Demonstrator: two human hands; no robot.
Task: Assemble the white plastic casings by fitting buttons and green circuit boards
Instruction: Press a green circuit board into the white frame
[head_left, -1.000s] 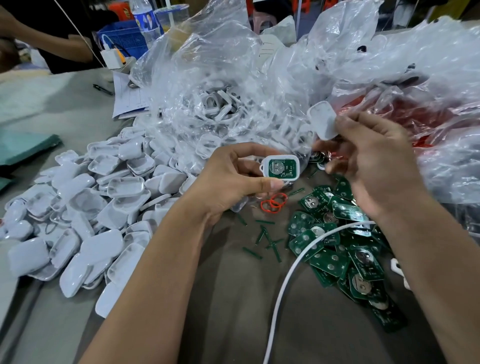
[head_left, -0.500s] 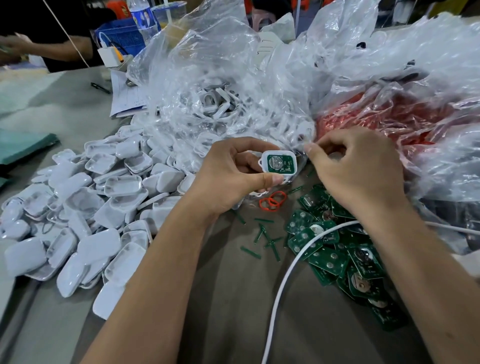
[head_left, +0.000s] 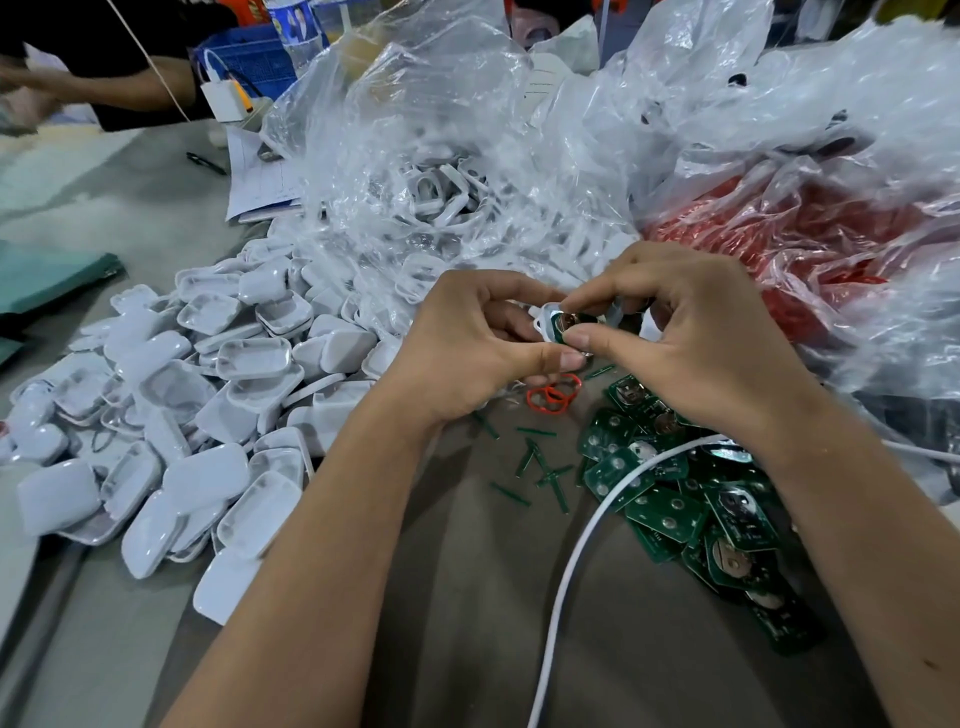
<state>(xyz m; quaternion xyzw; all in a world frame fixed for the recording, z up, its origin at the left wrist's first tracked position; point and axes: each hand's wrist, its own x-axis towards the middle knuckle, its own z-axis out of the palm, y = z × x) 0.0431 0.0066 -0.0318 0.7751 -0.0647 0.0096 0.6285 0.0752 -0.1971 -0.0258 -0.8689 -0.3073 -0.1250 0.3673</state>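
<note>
1. L hand (head_left: 467, 358) and R hand (head_left: 691, 343) both pinch one casing (head_left: 545, 322), green board (head_left: 566, 326) inside, above table (head_left: 467, 597).
2. Casing pile (head_left: 171, 415) left, boards (head_left: 691, 499) right; too many to count.
3. Clear bag (head_left: 441, 156) holds more casings.

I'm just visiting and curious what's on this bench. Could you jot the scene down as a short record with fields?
Work in hand: small white plastic casing with a green circuit board inside
Left hand: grips the casing
Right hand: pinches the casing from the other side
Left of the arms: heap of white plastic casing shells
Under the right arm: pile of loose green circuit boards
Behind: clear plastic bags
</note>
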